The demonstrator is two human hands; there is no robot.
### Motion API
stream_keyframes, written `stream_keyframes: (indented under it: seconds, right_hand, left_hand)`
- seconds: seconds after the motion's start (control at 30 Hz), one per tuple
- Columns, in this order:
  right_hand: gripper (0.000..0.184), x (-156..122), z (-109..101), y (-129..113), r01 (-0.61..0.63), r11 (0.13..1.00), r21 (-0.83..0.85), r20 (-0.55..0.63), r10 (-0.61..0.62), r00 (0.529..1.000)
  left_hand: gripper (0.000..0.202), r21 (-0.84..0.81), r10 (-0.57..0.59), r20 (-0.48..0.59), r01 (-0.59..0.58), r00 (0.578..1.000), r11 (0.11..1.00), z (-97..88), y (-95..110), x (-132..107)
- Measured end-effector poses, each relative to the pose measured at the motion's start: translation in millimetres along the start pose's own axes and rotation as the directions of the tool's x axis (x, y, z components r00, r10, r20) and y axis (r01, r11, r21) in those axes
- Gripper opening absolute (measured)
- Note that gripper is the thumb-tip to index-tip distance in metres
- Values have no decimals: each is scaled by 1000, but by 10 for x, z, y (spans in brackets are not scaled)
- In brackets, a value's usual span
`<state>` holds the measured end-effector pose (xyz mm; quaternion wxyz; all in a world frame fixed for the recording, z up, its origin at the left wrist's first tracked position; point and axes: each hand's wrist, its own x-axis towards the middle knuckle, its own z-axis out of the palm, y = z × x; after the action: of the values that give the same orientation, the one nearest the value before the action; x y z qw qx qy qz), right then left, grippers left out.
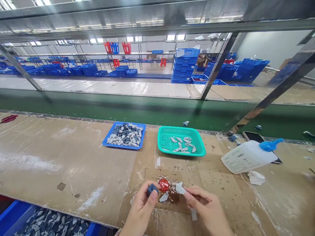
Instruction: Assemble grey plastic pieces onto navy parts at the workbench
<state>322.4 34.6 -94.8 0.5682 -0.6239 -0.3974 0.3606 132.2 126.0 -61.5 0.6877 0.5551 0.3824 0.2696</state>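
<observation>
Scuffed cardboard bench [61,154], blue crates [183,65] behind

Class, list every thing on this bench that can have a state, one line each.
Left hand: pinching a small dark blue plastic block.
Right hand: pinching a small pale grey plastic piece.
Shallow blue plastic tray: heaped with mixed grey parts.
Teal mesh plastic basket: holds few pale pieces.
White plastic bottle with blue nozzle: lying on its side.

blue tray [106,141], teal basket [201,144], red cap [163,185], green belt [123,109].
</observation>
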Motion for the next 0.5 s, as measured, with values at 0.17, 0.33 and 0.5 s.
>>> stream_keyframes:
  seconds: [0.17,0.33,0.5]
  right_hand:
    - [10,-15,-50,-294,37,976,215,-58,-25,998]
    - [16,-46,-6,-421,263,962,75,-111,-254,961]
    - [8,-91,-22,-465,399,885,-242,-16,-414,910]
  left_hand:
    - [46,151,42,111,-59,993,987,329,197,33]
    - [49,152,145,165,-170,976,974,520,232,110]
    - [43,192,227,102,-243,968,951,602,99,164]
